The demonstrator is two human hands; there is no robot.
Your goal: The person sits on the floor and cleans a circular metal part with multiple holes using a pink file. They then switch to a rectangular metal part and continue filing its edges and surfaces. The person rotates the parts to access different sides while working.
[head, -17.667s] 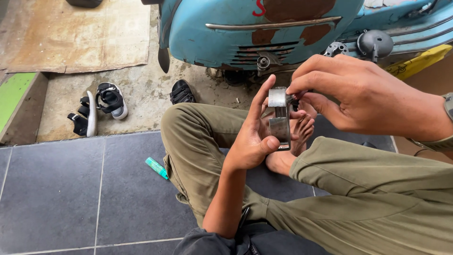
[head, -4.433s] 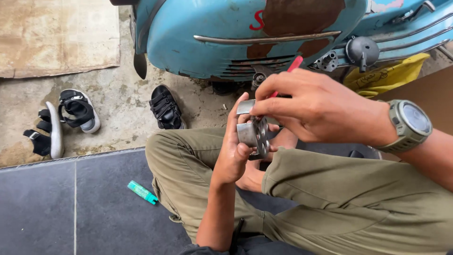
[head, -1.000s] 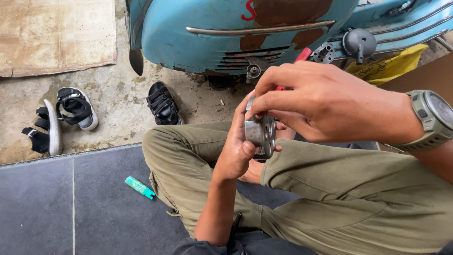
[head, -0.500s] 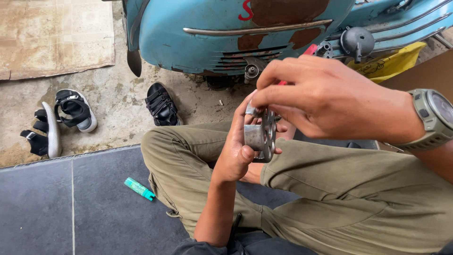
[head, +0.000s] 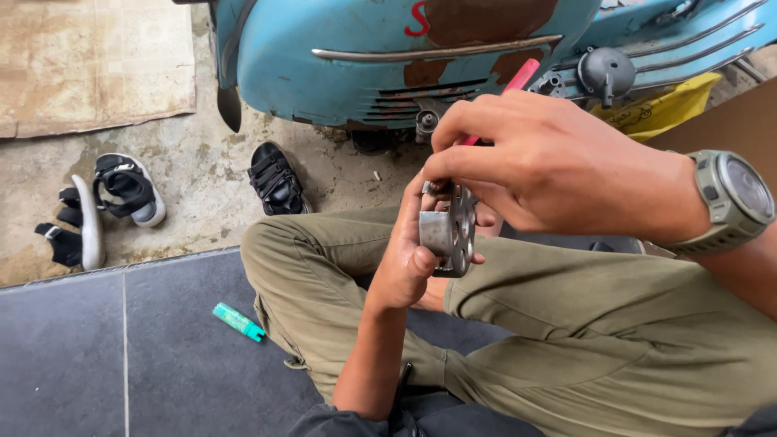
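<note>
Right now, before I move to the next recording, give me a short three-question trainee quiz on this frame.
1. True or false: the left hand holds the round metal part.
2. Which item lies on the dark floor tiles beside the person's knee? A) green lighter B) hammer C) cup
3. What does the right hand hold besides touching the part?

Key: 1. True. 2. A. 3. A red-handled tool, its tip hidden behind the fingers.
</note>
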